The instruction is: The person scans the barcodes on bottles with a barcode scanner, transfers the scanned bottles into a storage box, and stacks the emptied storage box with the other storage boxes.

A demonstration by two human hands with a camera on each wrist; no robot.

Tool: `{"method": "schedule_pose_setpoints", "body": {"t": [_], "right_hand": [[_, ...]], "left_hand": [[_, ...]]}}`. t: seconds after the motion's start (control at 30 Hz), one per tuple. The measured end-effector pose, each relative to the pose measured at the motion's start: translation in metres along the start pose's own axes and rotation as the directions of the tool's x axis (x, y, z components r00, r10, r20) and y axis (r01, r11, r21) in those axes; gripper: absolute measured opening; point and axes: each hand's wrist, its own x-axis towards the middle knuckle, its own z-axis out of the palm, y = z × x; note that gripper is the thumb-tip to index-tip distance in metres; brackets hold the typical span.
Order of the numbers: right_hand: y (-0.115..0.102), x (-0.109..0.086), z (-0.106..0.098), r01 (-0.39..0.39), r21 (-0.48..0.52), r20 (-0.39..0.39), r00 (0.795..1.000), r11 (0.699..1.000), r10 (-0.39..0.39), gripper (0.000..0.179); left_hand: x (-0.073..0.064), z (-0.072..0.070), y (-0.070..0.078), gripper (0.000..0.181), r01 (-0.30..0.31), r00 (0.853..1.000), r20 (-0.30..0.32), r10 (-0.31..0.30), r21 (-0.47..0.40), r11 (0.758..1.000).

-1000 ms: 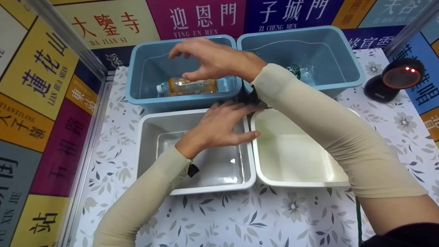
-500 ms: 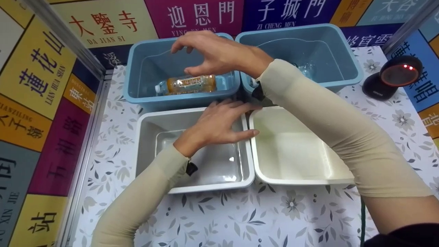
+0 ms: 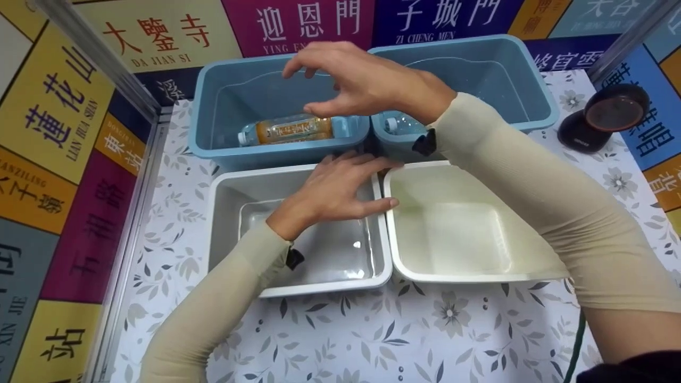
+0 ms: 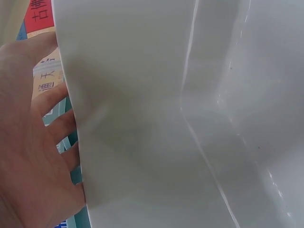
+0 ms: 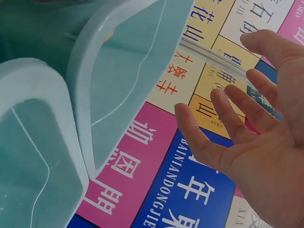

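My right hand [image 3: 367, 82] hovers over the left blue bin [image 3: 223, 157] with its fingers loosely bent and nothing in them. Below it, a bottle of orange drink [image 3: 292, 130] with a white cap lies on its side in that bin. My left hand [image 3: 340, 186] is spread over the back right corner of the grey-white bin [image 3: 298, 291], its thumb reaching across to the neighbouring white bin's rim. In the left wrist view, the left fingers [image 4: 61, 126] lie along the outer side of the bin wall. The right wrist view shows the right palm [image 5: 266, 166] bare.
In the right blue bin [image 3: 532, 80], a clear bottle [image 3: 404, 123] is partly hidden behind the right forearm. The cream-white bin [image 3: 452, 239] stands in front of it. A black scanner-like device [image 3: 601, 119] stands at the right. Printed panels enclose the flowered table.
My right hand has shifted to the right and slightly back. Its forearm now covers other parts of the right blue bin, uncovering the clear bottle's cap. The left hand stays in place.
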Motion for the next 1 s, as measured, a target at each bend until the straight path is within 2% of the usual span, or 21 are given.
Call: {"method": "schedule_pose_setpoints", "body": {"t": [0.47, 1.0], "right_hand": [[0.003, -0.058, -0.021, 0.013, 0.005, -0.055, 0.998, 1.000, -0.013, 0.054], [0.004, -0.114, -0.025, 0.022, 0.051, -0.096, 0.995, 0.998, -0.017, 0.056]], "left_hand": [[0.000, -0.002, 0.000, 0.067, -0.010, 1.000, 0.003, 0.010, -0.022, 1.000], [0.000, 0.000, -0.001, 0.066, -0.033, 0.999, -0.022, 0.033, 0.002, 0.999]]}}
